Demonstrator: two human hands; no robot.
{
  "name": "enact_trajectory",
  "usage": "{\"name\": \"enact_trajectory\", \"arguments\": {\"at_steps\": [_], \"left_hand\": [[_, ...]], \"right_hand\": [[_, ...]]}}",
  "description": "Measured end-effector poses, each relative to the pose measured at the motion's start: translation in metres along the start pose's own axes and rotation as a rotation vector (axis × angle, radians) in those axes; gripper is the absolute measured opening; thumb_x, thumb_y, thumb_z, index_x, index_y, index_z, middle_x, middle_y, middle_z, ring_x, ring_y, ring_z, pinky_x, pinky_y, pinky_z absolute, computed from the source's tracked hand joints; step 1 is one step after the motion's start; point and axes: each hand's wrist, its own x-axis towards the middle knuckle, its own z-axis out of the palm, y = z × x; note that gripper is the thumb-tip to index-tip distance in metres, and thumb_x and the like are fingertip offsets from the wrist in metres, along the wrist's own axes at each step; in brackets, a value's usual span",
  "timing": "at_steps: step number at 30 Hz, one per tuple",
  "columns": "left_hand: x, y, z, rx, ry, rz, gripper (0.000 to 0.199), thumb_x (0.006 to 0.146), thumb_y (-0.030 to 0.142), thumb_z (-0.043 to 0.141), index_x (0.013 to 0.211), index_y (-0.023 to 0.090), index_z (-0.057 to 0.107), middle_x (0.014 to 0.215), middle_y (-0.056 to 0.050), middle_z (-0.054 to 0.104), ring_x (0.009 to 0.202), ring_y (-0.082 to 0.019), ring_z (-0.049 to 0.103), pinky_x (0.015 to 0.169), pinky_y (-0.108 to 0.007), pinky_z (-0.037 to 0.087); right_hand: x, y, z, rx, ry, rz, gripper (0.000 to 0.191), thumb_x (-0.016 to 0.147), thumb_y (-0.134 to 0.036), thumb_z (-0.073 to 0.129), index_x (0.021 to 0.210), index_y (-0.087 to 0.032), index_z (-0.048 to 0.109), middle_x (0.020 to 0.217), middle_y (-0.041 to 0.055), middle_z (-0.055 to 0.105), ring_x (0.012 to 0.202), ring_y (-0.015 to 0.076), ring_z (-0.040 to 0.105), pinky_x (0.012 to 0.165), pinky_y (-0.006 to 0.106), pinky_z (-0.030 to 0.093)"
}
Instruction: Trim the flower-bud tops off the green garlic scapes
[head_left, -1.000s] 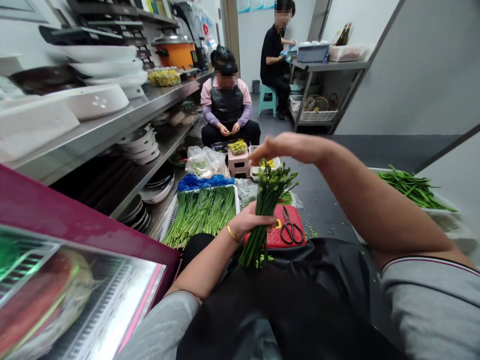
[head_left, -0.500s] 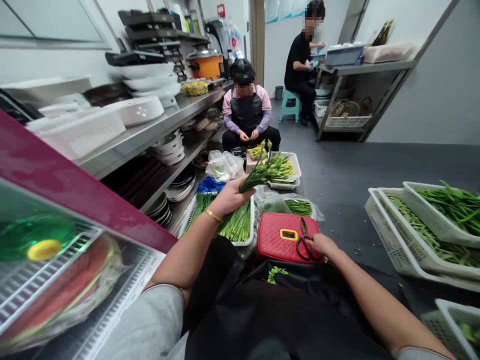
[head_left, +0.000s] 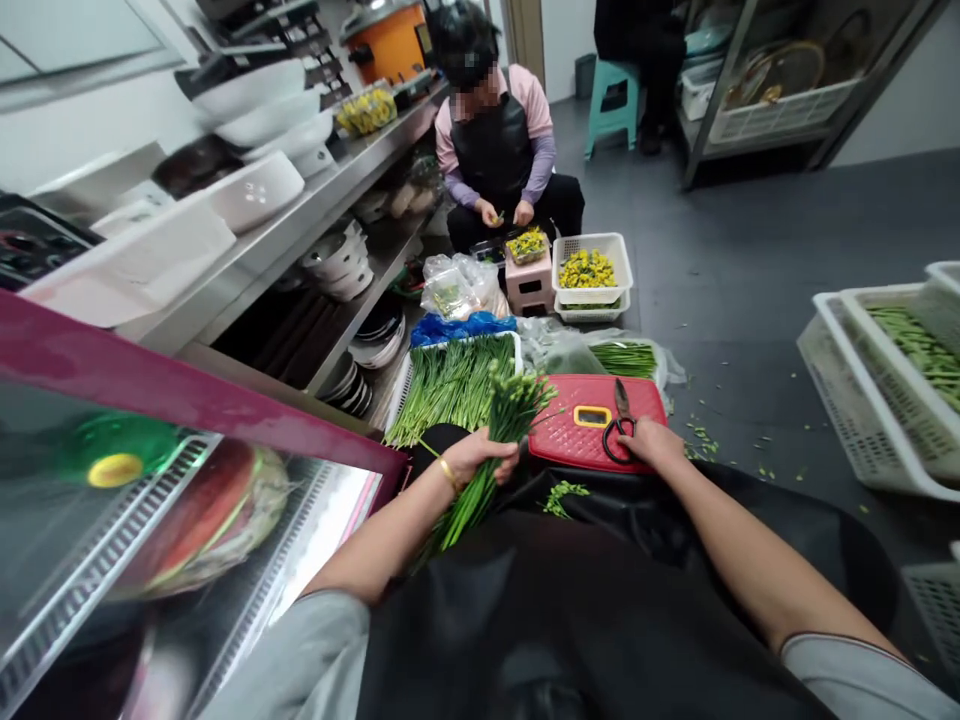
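My left hand [head_left: 474, 456] is closed round a bunch of flowering chives [head_left: 517, 410], buds pointing up and away, stems hanging over my dark apron [head_left: 600, 580]. My right hand [head_left: 654, 442] grips the handle of dark scissors [head_left: 621, 400], which lie blades-forward over a red quilted box [head_left: 566, 440] with a yellow-framed window. Small green bud trimmings [head_left: 562, 496] are on the apron between my hands. Just beyond my left hand, a white basket [head_left: 517, 347] is full of long green stems [head_left: 450, 390].
A person [head_left: 491, 150] sits ahead, handling something small. White baskets [head_left: 840, 400] of green vegetables stand on the right, and one basket [head_left: 592, 295] of yellow flowers stands ahead. A steel shelf [head_left: 300, 230] with dishes runs along the left. A glass-fronted cabinet [head_left: 187, 370] is near my left arm.
My left hand has come down and closer with the chives, from above the stem basket to beside the red box. The camera has tipped downward. My right hand keeps the scissors.
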Motion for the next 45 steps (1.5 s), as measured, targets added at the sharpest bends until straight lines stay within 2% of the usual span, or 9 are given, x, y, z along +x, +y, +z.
{"name": "enact_trajectory", "arguments": {"at_steps": [4,8,12,16,20,24,31,39,45], "left_hand": [[0.044,-0.016,-0.003,-0.056,-0.073,-0.1,0.042,0.061,0.039,0.081,0.079,0.012,0.054,0.051,0.004,0.051,0.039,-0.007,0.043,0.042,-0.021,0.034],[0.054,-0.009,-0.02,-0.125,-0.113,-0.153,0.041,0.066,0.035,0.079,0.091,0.013,0.056,0.054,0.005,0.051,0.04,-0.007,0.043,0.044,-0.021,0.037],[0.061,0.0,-0.031,-0.174,-0.123,-0.201,0.044,0.075,0.034,0.071,0.111,0.014,0.055,0.056,0.005,0.051,0.039,-0.008,0.043,0.042,-0.02,0.037],[0.074,0.0,-0.025,-0.177,-0.166,-0.261,0.043,0.079,0.036,0.067,0.115,0.016,0.054,0.056,0.004,0.05,0.038,-0.009,0.042,0.042,-0.021,0.038],[0.084,0.003,-0.014,-0.151,-0.217,-0.305,0.043,0.082,0.041,0.063,0.116,0.017,0.054,0.056,0.004,0.048,0.039,-0.009,0.04,0.043,-0.021,0.037],[0.087,0.008,-0.007,-0.139,-0.24,-0.32,0.046,0.085,0.045,0.057,0.122,0.018,0.052,0.056,0.006,0.045,0.038,-0.008,0.037,0.044,-0.021,0.035],[0.081,0.008,0.002,-0.105,-0.271,-0.364,0.061,0.086,0.062,0.046,0.127,0.017,0.051,0.054,0.005,0.046,0.037,-0.009,0.037,0.044,-0.022,0.034],[0.077,-0.001,0.011,-0.058,-0.279,-0.401,0.066,0.085,0.066,0.045,0.123,0.013,0.055,0.051,0.004,0.048,0.038,-0.01,0.042,0.043,-0.02,0.031],[0.073,-0.003,0.023,0.004,-0.27,-0.387,0.064,0.082,0.061,0.055,0.12,0.01,0.055,0.05,0.003,0.051,0.036,-0.009,0.043,0.039,-0.019,0.031]], "right_hand": [[-0.005,-0.009,-0.006,0.087,0.011,0.044,0.039,0.081,-0.029,0.061,0.112,-0.004,0.059,0.113,0.0277,0.063,0.111,0.0337,0.061,0.086,0.039,0.049],[-0.028,-0.008,-0.023,0.283,-0.078,0.013,0.028,0.082,-0.037,0.055,0.077,-0.011,0.062,0.072,0.015,0.066,0.076,0.0245,0.068,0.063,0.03,0.05],[-0.084,0.006,-0.024,0.633,-0.152,-0.104,0.037,0.078,-0.052,0.055,0.078,-0.015,0.057,0.066,0.0077,0.062,0.064,0.0183,0.063,0.057,0.028,0.049],[-0.142,0.02,-0.022,1.111,-0.272,-0.272,0.046,0.062,-0.054,0.067,0.086,-0.019,0.049,0.069,0.0002,0.057,0.06,0.0132,0.055,0.06,0.028,0.046],[-0.164,0.023,-0.038,0.769,-0.257,-0.296,0.045,0.06,-0.053,0.068,0.069,-0.021,0.038,0.059,-0.0057,0.041,0.056,0.0093,0.039,0.054,0.023,0.034],[-0.164,0.028,-0.052,0.438,-0.172,-0.277,0.042,0.068,-0.054,0.061,0.066,-0.021,0.034,0.064,-0.0021,0.047,0.062,0.013,0.045,0.056,0.024,0.031],[-0.161,0.019,-0.058,-0.08,-0.217,-0.388,0.027,0.091,-0.034,0.035,0.098,-0.014,0.052,0.099,0.0175,0.068,0.09,0.0295,0.066,0.072,0.034,0.042],[-0.151,-0.009,-0.072,-0.094,-0.228,-0.44,0.028,0.091,-0.028,0.038,0.106,-0.012,0.054,0.11,0.0183,0.067,0.101,0.0283,0.066,0.078,0.032,0.045],[-0.148,-0.005,-0.077,-0.086,-0.19,-0.492,0.026,0.094,-0.032,0.037,0.101,-0.015,0.054,0.107,0.0139,0.068,0.1,0.0247,0.066,0.078,0.027,0.045]]}}
